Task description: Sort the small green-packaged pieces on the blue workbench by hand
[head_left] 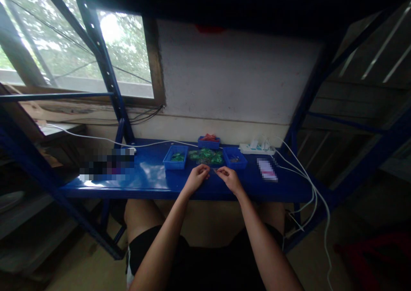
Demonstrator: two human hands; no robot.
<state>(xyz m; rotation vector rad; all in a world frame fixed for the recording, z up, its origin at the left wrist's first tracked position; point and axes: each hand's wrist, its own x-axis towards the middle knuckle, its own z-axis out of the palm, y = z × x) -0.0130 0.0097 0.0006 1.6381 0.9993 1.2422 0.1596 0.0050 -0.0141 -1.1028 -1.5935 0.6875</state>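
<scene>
My left hand (199, 177) is over the front part of the blue table, its fingers pinched together; what they hold, if anything, is too small to make out. A short gap to the right, my right hand (229, 178) pinches a small shiny piece (215, 170) whose kind I cannot tell. Just beyond both hands lies a pile of green pieces in clear plastic (205, 155). Left of the pile stands a blue bin (166, 164) with green pieces inside. Right of it, another blue bin (244, 161) holds small pieces that are hard to distinguish.
A smaller blue bin (208, 145) with red-orange pieces stands at the back. A white power strip (257, 148) and a blurred phone (267, 170) lie on the right, with white cables (308, 177) hanging over the edge. Blurred items (107, 164) lie on the left. Blue frame posts flank the table.
</scene>
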